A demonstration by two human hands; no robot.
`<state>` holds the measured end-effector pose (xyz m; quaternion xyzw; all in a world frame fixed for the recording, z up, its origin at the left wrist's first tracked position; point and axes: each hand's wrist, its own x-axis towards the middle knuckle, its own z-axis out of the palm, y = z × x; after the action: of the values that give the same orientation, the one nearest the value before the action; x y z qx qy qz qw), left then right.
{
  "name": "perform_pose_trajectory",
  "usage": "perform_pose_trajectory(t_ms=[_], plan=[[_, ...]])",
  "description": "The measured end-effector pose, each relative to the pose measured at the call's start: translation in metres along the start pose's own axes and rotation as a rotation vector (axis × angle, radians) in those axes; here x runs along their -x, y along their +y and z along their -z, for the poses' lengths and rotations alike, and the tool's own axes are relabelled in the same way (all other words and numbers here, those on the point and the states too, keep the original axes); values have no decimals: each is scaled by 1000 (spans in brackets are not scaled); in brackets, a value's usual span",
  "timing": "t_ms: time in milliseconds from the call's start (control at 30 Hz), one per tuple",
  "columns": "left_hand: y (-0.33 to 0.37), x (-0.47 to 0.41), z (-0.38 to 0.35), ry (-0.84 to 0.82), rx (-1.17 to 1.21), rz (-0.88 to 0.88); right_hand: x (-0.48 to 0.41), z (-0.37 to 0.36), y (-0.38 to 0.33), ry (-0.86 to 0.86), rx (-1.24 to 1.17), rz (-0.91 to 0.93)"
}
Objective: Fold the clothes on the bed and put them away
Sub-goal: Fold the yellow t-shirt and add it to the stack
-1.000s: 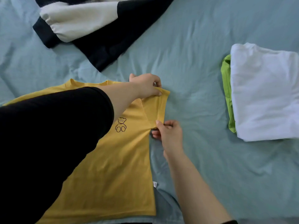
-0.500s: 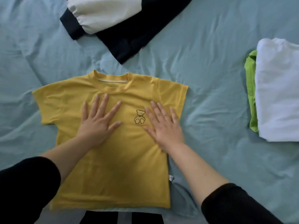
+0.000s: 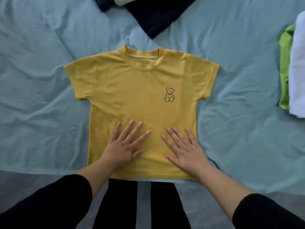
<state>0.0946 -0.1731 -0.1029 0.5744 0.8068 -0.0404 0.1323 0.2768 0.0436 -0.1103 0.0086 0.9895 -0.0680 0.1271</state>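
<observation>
A yellow T-shirt (image 3: 132, 90) with a small bear print lies spread flat, front up, on the light blue bed sheet (image 3: 41, 96), collar away from me. My left hand (image 3: 123, 146) rests flat on its lower left part, fingers straight and spread. My right hand (image 3: 184, 147) lies flat on the lower right part, near the hem. Neither hand grips the cloth. Both sleeves of the shirt are spread out to the sides.
A black and cream garment (image 3: 153, 14) lies unfolded at the top edge of the bed. At the right edge sits a folded white garment (image 3: 297, 71) on a folded green one (image 3: 285, 66). The bed's near edge runs just under the shirt's hem, with grey floor below.
My hands let go of the right sleeve, pressed flat on the chest, then slid down toward the hem. The shirt now lies fully spread and smoother.
</observation>
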Motion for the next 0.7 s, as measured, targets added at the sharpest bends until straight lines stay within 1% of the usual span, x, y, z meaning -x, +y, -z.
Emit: perform_pose_trajectory(t_ms=[67,133,200,267,300,367,400,433,500,567,700], plan=[[-12,26,0,-40,-5,-54,24,0,1,-38,13,37],[-24,52,5,-85,-1,-69,43,6,-3,-92,22,22],[-30,72,15,-168,4,-41,55,17,-14,-131,15,-36],[-24,80,31,-226,55,8,58,29,-33,-90,-51,-63],[-17,80,39,-229,96,7,57,33,-45,-56,-112,-47],[2,77,51,-181,187,-53,54,38,-70,0,-232,-24],[13,73,54,-168,235,-80,52,39,-80,-6,-272,-41],[23,69,55,-193,283,-87,48,39,-87,-30,-293,-69],[38,59,52,-263,357,-41,41,34,-93,-79,-291,-114],[49,52,46,-286,364,5,36,28,-93,-99,-273,-115],[63,47,40,-281,283,7,34,19,-94,-62,-218,-66]])
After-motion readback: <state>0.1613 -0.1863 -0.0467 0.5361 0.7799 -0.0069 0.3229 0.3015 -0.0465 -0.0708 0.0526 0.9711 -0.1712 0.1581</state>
